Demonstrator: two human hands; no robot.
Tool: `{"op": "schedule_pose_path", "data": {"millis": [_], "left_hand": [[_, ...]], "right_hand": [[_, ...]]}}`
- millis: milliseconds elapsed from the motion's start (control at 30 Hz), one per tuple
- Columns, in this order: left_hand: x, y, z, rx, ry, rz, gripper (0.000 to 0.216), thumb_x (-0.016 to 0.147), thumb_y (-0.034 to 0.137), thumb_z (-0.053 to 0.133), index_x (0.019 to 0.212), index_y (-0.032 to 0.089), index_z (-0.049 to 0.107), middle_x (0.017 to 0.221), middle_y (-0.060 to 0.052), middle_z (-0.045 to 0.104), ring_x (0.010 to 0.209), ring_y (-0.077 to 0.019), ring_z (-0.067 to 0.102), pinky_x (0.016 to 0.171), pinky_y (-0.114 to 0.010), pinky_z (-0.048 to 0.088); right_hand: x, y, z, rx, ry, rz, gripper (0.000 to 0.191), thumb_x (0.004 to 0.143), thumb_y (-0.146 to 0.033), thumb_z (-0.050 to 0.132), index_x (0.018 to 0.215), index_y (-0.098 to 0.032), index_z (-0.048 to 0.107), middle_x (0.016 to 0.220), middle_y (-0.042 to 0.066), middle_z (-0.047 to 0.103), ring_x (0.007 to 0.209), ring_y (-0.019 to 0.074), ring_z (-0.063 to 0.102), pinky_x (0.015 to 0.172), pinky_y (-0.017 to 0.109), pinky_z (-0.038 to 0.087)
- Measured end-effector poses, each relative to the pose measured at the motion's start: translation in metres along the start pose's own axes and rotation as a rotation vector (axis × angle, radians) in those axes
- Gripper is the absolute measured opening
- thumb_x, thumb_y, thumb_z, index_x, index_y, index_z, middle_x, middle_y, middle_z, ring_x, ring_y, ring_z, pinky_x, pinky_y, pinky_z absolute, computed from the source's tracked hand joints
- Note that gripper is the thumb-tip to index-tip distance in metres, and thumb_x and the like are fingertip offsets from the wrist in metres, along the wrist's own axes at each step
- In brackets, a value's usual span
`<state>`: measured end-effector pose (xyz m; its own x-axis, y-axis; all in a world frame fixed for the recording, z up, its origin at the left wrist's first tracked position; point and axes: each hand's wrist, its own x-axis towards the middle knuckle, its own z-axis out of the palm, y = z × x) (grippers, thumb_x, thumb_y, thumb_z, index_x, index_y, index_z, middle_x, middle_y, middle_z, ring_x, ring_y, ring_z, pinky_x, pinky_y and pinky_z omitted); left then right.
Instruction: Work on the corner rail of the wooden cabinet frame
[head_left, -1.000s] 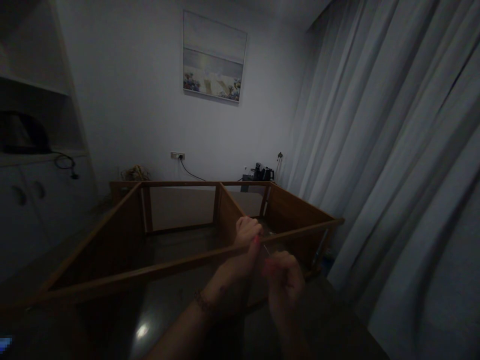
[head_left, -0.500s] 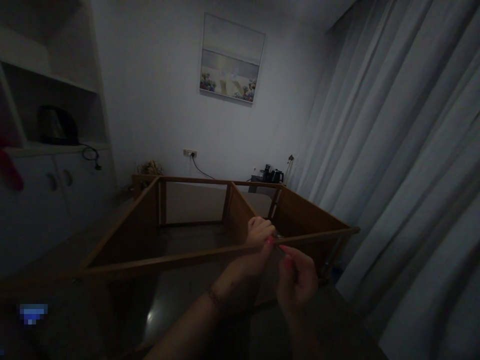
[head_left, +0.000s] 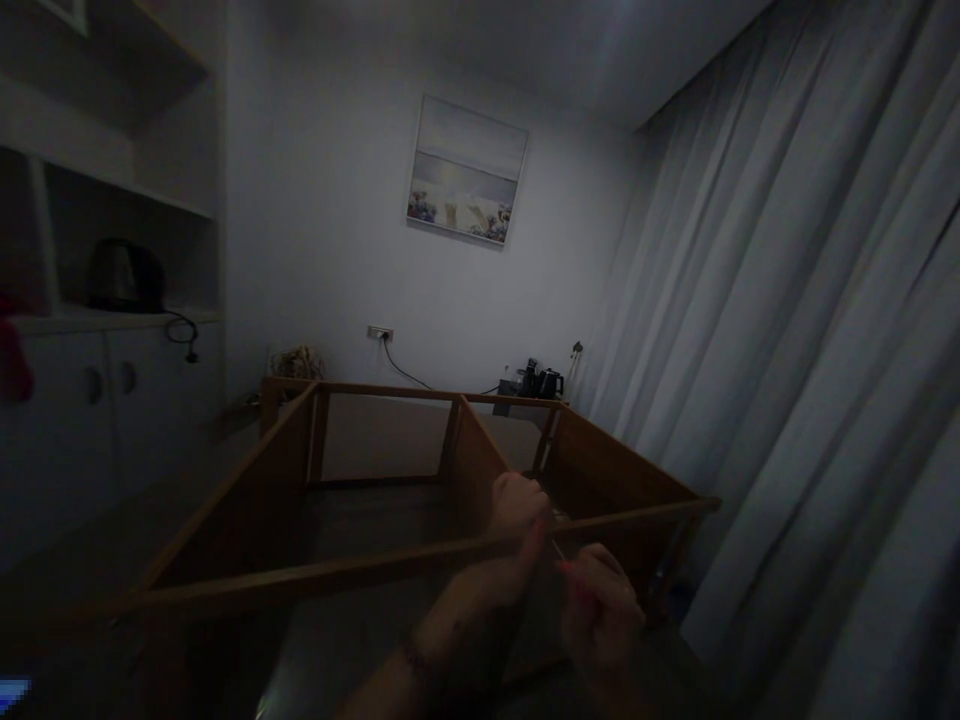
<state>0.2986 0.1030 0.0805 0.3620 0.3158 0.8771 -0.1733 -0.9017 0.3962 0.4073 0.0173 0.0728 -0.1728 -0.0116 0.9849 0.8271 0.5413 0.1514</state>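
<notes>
A brown wooden frame [head_left: 315,578] with side panels and a middle divider [head_left: 480,450] lies in front of me. My left hand [head_left: 517,505] is closed over the near rail, just beside the divider, with its thumb on the near side. Just below and right of it, my right hand [head_left: 604,605] is closed in a pinch. A thin, pale rod [head_left: 557,549] runs from those fingertips up toward the rail; its exact kind is too dim to tell. The rod's far end is hidden near the left thumb.
Grey curtains [head_left: 780,330] hang along the right. On the left stands a white cabinet [head_left: 157,410] holding a kettle [head_left: 126,275]. A picture [head_left: 469,170] hangs on the far wall above a socket [head_left: 379,333]. Black appliances [head_left: 541,380] stand beyond the frame.
The view has tilted up, so everything sits lower. My right hand has drawn slightly away from the rail, showing more of the thin rod. My left hand keeps its hold.
</notes>
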Motion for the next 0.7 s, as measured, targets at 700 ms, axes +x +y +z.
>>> {"op": "schedule_pose_path", "data": {"millis": [700], "left_hand": [[0.0,-0.011,0.004,0.059,-0.047,-0.039,0.062,0.11,0.058,0.005,0.08,0.025,0.047,0.084,-0.006,0.057,0.085,-0.0255,0.053,0.094,-0.047,0.046]], "right_hand": [[0.0,0.003,-0.013,0.104,-0.065,0.044,0.023,0.111,-0.027,0.049,0.108,-0.025,0.072,0.07,0.001,0.078,0.058,0.0165,0.076,0.054,0.026,0.062]]}}
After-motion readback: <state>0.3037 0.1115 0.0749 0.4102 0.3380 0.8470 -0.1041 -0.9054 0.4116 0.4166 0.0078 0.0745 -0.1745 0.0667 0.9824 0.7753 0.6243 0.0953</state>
